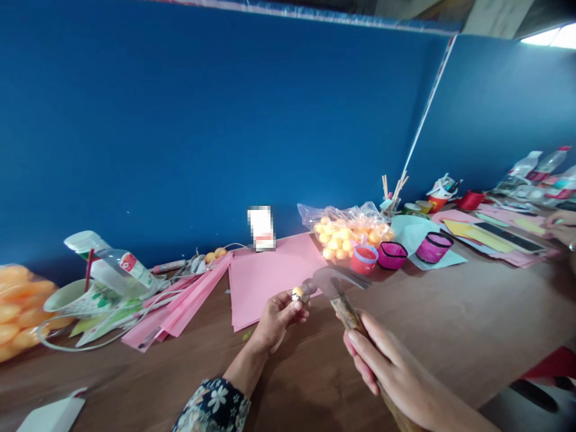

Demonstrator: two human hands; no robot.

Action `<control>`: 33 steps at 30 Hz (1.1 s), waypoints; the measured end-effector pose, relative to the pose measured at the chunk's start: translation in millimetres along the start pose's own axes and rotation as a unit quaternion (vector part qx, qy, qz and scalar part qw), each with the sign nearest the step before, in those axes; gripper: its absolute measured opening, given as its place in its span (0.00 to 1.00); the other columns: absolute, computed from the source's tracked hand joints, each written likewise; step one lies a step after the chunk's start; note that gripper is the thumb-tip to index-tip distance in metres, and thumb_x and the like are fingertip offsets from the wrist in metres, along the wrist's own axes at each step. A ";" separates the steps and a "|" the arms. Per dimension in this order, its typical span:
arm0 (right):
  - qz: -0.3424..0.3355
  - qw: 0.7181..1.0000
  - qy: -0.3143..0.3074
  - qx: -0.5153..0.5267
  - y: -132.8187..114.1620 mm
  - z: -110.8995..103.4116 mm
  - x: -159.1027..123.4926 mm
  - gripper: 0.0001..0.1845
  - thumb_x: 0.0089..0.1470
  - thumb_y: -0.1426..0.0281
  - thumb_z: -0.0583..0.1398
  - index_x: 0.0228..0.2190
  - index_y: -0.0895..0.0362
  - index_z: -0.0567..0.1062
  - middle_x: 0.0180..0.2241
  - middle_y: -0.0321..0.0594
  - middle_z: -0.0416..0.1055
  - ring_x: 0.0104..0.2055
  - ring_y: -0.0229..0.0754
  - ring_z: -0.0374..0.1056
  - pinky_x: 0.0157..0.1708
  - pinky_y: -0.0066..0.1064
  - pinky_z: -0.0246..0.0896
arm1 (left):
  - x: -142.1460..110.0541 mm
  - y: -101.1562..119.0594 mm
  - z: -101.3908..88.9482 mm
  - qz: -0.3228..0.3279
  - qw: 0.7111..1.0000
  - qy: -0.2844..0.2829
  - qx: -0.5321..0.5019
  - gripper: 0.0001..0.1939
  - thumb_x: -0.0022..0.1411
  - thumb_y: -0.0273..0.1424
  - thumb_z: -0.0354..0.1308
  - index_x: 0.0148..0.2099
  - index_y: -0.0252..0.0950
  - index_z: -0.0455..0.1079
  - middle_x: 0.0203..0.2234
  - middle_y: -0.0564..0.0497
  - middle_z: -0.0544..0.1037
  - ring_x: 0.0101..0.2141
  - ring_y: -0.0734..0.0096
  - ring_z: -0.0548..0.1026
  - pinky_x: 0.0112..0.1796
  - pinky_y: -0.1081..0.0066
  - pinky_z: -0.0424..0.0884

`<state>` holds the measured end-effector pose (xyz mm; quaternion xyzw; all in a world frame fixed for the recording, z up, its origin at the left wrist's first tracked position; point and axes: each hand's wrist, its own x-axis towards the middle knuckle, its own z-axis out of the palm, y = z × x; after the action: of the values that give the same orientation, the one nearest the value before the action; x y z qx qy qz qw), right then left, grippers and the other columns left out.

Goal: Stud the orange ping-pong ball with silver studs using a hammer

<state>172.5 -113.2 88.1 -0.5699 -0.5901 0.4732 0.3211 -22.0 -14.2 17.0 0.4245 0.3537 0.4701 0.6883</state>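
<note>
My left hand [275, 318] is closed around a small yellow ball [297, 292] that has a dark and white patch on its lower part, held above the table. In my right hand [380, 354] is a claw hammer [327, 281], gripped by its worn wooden handle. The striking face of the hammer points left, right beside the ball; whether they touch I cannot tell. The claw end points right. Behind both hands lies a stack of pink paper [274, 276].
A clear bag of orange balls [335, 237] stands at the back, behind pink and red small cups [392, 255]. Another bag of orange balls [20, 312] is far left, near a plastic bottle [135, 270] and pink strips [193, 306]. At far right, another person's hand [562, 225] is beside papers and a phone [510, 237].
</note>
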 end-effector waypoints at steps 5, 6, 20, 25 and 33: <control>0.005 1.000 0.001 -0.001 3.4 2.9 -1.9 0.16 0.59 0.56 0.45 0.35 0.53 0.64 0.23 0.31 0.60 0.22 0.33 0.57 0.23 0.24 0.60 | 0.2 -0.2 -0.1 -0.007 0.999 0.031 0.003 0.16 0.49 0.39 0.61 0.34 0.31 0.70 0.26 0.46 0.76 0.23 0.77 0.71 0.26 0.76 0.67; 0.011 1.000 -0.003 0.005 3.7 3.6 -2.4 0.16 0.58 0.55 0.46 0.36 0.53 0.64 0.24 0.32 0.61 0.22 0.33 0.58 0.23 0.24 0.60 | 0.1 -0.1 -0.1 -0.008 0.999 0.033 0.001 0.16 0.49 0.40 0.61 0.34 0.31 0.70 0.26 0.47 0.75 0.22 0.77 0.71 0.25 0.76 0.66; 0.010 0.999 0.023 0.025 13.9 5.2 -6.6 0.23 0.52 0.51 0.52 0.44 0.52 0.65 0.25 0.37 0.68 0.21 0.36 0.62 0.23 0.28 0.64 | 0.9 -0.8 0.3 -0.021 0.997 0.068 0.002 0.19 0.47 0.44 0.61 0.30 0.32 0.67 0.21 0.49 0.75 0.18 0.78 0.70 0.21 0.77 0.64; -0.002 0.999 0.029 0.015 19.3 6.6 -7.3 0.26 0.49 0.51 0.55 0.45 0.53 0.65 0.25 0.38 0.69 0.22 0.37 0.63 0.25 0.29 0.65 | 1.0 -0.4 0.7 -0.011 0.997 0.072 0.020 0.18 0.45 0.41 0.64 0.30 0.31 0.67 0.21 0.49 0.75 0.18 0.78 0.70 0.21 0.77 0.64; -0.028 0.999 0.020 -0.002 21.5 1.8 -10.3 0.26 0.46 0.51 0.58 0.44 0.52 0.68 0.29 0.40 0.72 0.25 0.39 0.65 0.30 0.29 0.65 | 0.8 0.1 3.2 0.009 0.998 0.065 0.022 0.17 0.41 0.36 0.67 0.28 0.33 0.64 0.20 0.52 0.74 0.19 0.77 0.70 0.22 0.77 0.65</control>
<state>180.2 -125.6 69.3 -0.5627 -0.6005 0.4514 0.3449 -18.9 -14.2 18.2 0.4110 0.4040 0.4952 0.6501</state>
